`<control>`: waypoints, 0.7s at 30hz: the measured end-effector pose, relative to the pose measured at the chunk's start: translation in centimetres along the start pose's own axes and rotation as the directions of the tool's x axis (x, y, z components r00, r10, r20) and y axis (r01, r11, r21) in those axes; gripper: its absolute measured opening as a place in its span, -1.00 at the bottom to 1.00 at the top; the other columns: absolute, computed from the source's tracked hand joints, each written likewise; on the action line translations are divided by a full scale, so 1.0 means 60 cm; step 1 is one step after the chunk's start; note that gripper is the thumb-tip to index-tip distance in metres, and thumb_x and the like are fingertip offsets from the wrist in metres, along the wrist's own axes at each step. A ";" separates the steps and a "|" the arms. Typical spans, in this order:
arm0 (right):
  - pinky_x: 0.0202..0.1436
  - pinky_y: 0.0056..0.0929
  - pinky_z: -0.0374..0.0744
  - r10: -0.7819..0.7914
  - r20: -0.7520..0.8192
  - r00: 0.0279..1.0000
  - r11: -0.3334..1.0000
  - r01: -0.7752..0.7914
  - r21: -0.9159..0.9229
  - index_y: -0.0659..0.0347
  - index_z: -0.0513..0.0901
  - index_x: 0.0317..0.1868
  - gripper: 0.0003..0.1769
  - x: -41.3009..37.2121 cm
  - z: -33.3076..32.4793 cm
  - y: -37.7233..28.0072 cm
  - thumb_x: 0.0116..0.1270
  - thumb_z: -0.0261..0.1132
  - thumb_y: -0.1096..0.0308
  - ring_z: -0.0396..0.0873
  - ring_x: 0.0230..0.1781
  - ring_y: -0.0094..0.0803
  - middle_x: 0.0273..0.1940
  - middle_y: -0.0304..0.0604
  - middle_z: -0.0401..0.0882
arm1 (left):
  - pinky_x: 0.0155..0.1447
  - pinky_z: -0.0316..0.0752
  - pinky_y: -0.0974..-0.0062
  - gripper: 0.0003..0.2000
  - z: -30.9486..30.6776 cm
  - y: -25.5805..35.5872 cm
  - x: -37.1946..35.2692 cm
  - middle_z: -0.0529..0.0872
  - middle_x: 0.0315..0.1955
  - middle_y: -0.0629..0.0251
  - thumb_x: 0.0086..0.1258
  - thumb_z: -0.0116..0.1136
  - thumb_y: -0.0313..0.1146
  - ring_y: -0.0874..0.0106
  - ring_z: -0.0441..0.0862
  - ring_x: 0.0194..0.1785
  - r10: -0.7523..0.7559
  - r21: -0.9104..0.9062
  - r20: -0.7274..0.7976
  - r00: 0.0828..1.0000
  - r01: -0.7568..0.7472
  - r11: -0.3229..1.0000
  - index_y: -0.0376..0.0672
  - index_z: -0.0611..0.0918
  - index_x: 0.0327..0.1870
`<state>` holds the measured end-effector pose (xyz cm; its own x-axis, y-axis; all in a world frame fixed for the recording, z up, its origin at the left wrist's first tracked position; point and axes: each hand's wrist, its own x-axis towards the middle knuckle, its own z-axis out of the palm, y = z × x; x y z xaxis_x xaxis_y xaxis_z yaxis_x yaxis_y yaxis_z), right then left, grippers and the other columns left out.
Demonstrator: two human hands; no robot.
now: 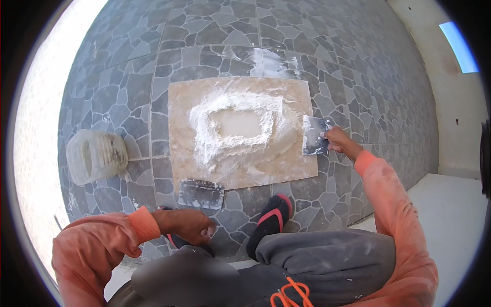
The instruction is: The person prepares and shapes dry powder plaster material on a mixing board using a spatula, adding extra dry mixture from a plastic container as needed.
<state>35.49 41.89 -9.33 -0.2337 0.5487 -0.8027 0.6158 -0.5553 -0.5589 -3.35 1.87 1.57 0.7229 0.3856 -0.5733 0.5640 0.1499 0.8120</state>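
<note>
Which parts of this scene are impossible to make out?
All in the head view:
Left sandal: partly hidden by the left hand.
Held scraper: grip covered by the right hand.
Board: partly under white powder.
Lap: blurred.
Dark object: cut off, right edge.

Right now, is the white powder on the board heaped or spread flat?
Heaped: the white powder forms a raised, crumbly ring on the board around a smooth, pale middle.

powder (238,144) on board (183,105) | jug (97,156) left | scraper (313,137) at right edge | second scraper (201,194) at near-left corner
</note>
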 end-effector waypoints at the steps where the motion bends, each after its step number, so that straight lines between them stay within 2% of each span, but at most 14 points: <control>1: -0.21 0.16 0.60 -0.011 0.034 0.999 1.000 0.011 0.000 0.31 0.48 0.08 -0.70 0.000 0.009 -0.002 0.33 0.15 0.57 0.65 -0.14 -0.17 -0.09 -0.06 0.59 | -0.02 0.56 0.22 -0.75 0.000 0.003 0.000 0.75 -0.27 0.09 0.31 0.11 -0.24 0.12 0.71 -0.17 0.007 0.007 -0.007 1.000 -0.006 1.000 -0.20 0.64 -0.15; 4: -0.27 0.09 0.62 -0.006 -0.090 0.996 0.999 0.009 0.038 0.33 0.49 0.03 -0.73 -0.048 0.026 -0.037 0.32 0.17 0.55 0.67 -0.18 -0.19 -0.14 -0.08 0.59 | -0.02 0.55 0.22 -0.76 -0.004 0.015 -0.004 0.75 -0.28 0.10 0.30 0.12 -0.24 0.13 0.71 -0.16 -0.005 -0.011 -0.029 1.000 0.005 1.000 -0.20 0.64 -0.15; 7: -0.31 0.04 0.62 -0.011 -0.101 0.995 0.999 0.014 0.031 0.33 0.49 0.00 -0.75 -0.040 0.014 -0.028 0.32 0.19 0.54 0.66 -0.23 -0.21 -0.15 -0.08 0.59 | -0.04 0.54 0.18 -0.76 0.000 0.011 -0.005 0.74 -0.32 0.09 0.27 0.10 -0.26 0.06 0.69 -0.18 -0.012 -0.040 -0.059 0.998 0.010 0.999 -0.21 0.63 -0.16; 10: -0.32 0.06 0.62 -0.007 -0.013 1.000 0.996 0.005 -0.087 0.29 0.50 0.04 -0.72 0.000 0.006 -0.001 0.32 0.20 0.53 0.66 -0.23 -0.21 -0.13 -0.09 0.60 | -0.04 0.54 0.17 -0.75 0.009 0.000 -0.003 0.74 -0.33 0.07 0.26 0.09 -0.26 0.03 0.68 -0.19 -0.002 -0.024 -0.036 0.999 0.001 1.000 -0.22 0.63 -0.16; 11: -0.34 0.10 0.60 -0.017 0.032 0.999 1.000 0.017 0.012 0.24 0.50 0.07 -0.70 0.004 0.013 0.005 0.33 0.19 0.52 0.65 -0.19 -0.20 -0.12 -0.09 0.59 | -0.04 0.54 0.17 -0.75 0.007 -0.001 -0.005 0.74 -0.32 0.07 0.26 0.09 -0.26 0.03 0.68 -0.19 -0.002 -0.012 -0.024 1.000 0.002 1.000 -0.23 0.63 -0.16; 14: -0.30 0.16 0.58 -0.014 -0.045 0.999 1.000 0.015 0.005 0.22 0.50 0.09 -0.69 -0.028 0.017 -0.026 0.33 0.20 0.51 0.64 -0.14 -0.18 -0.12 -0.10 0.59 | -0.05 0.54 0.18 -0.75 0.007 0.008 -0.007 0.74 -0.33 0.06 0.24 0.10 -0.26 0.03 0.68 -0.18 0.036 -0.056 -0.074 0.997 -0.041 0.998 -0.23 0.63 -0.17; 17: -0.28 0.18 0.53 -0.030 -0.061 0.998 0.991 0.038 0.130 0.24 0.49 0.09 -0.69 -0.039 0.003 -0.024 0.33 0.21 0.50 0.62 -0.13 -0.19 -0.11 -0.10 0.59 | -0.06 0.54 0.17 -0.76 -0.006 0.020 -0.016 0.74 -0.34 0.06 0.24 0.10 -0.26 0.03 0.69 -0.18 -0.011 -0.044 -0.083 0.997 0.007 0.999 -0.22 0.63 -0.19; 21: -0.35 0.03 0.50 -0.001 -0.160 0.987 0.999 -0.007 -0.047 0.28 0.49 0.07 -0.69 -0.042 -0.015 -0.013 0.32 0.22 0.48 0.59 -0.22 -0.26 -0.18 -0.14 0.57 | -0.07 0.54 0.17 -0.77 -0.006 0.011 -0.017 0.73 -0.36 0.06 0.25 0.08 -0.27 0.04 0.69 -0.21 -0.001 -0.026 -0.082 0.997 -0.001 1.000 -0.22 0.63 -0.20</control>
<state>36.26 41.50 -6.71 -0.1109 0.6422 -0.7585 0.6524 -0.5287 -0.5430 -3.87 1.92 2.73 0.6871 0.4592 -0.5630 0.5526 0.1728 0.8154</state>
